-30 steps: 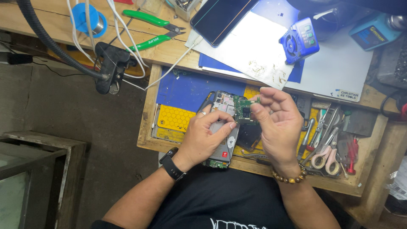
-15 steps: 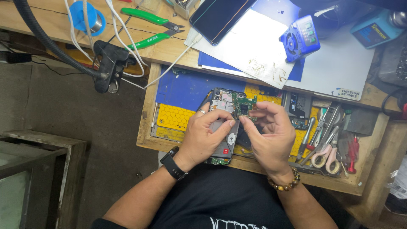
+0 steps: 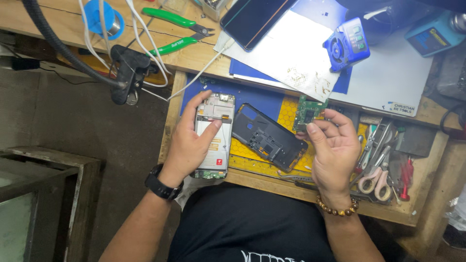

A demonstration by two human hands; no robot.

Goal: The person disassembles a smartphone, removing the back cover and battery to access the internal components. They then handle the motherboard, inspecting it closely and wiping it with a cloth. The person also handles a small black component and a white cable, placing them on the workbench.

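My left hand (image 3: 190,140) rests on an opened phone body (image 3: 215,133) with its white inner frame showing, thumb across its middle, on the blue and yellow work mat (image 3: 264,99). My right hand (image 3: 335,150) pinches a small green circuit board (image 3: 308,111) by its lower edge, lifted clear of the mat. A black phone back cover (image 3: 268,137) lies tilted between the two hands.
Scissors (image 3: 377,180), tweezers and red-handled tools fill a tray at the right. Green pliers (image 3: 174,31), a dark phone screen (image 3: 255,18), a blue device (image 3: 345,44), white paper and cables lie on the wooden bench beyond. A black clamp (image 3: 127,72) hangs at the left.
The hands have come apart: the right hand has lifted the green board off the phone to the right, the left has slid the phone body left, and the black cover now lies exposed.
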